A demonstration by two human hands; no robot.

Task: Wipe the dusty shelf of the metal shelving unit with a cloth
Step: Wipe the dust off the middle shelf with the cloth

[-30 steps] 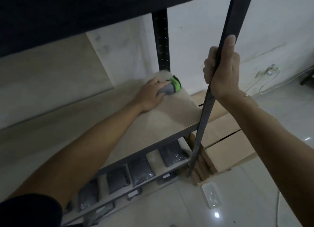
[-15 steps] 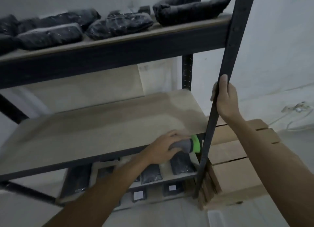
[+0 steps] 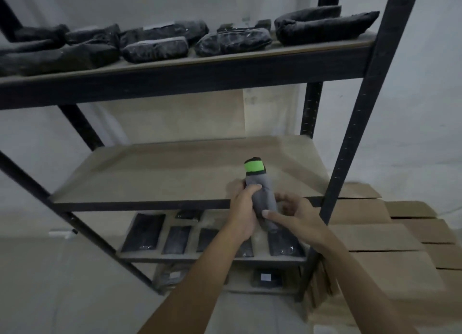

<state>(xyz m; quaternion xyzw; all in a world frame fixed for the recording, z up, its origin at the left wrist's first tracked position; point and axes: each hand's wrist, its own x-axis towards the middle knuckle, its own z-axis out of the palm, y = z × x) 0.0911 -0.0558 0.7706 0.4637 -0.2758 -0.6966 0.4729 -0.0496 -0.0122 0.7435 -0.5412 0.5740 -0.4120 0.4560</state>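
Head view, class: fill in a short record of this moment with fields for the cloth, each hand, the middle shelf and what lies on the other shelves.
cloth: grey roll with a green band, held upright in front of the middle shelf's front edge
left hand: left hand grips the roll's left side
right hand: right hand at the roll's lower right, thumb on it
middle shelf: bare tan board, nothing on it
top shelf: dark wrapped bundles
lower shelf: flat dark packets
beside unit: stacked cardboard boxes on the right
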